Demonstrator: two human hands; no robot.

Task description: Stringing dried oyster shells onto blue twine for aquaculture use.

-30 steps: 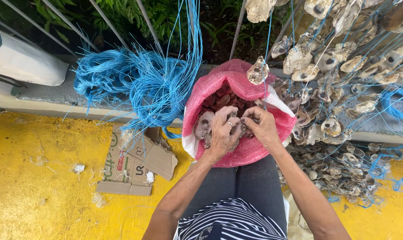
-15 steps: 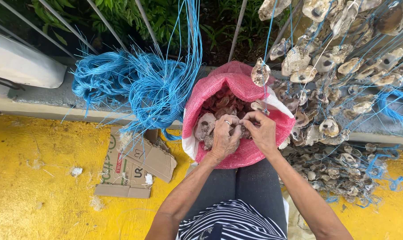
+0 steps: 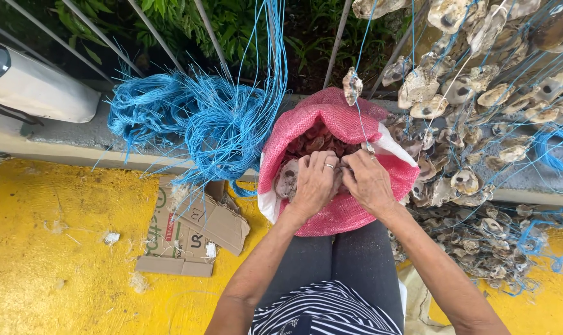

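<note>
Nearest: striped shirt (image 3: 325, 310) and dark trousers (image 3: 350, 260) of the seated person. Both hands are inside the mouth of a pink mesh sack (image 3: 350, 214) resting against the knees. Left hand (image 3: 314, 183), ring on one finger, fingers curled over oyster shells (image 3: 312, 144) in the sack; right hand (image 3: 367, 180) pinches a thin blue string (image 3: 358, 118) at the sack's rim. Left of the sack, on the yellow floor (image 3: 45, 260): flattened brown cardboard box (image 3: 191, 229), printed side up. Beyond: tangled blue twine bundle (image 3: 201, 121). Right, hanging: strung shells (image 3: 474, 93) on blue lines.
</note>
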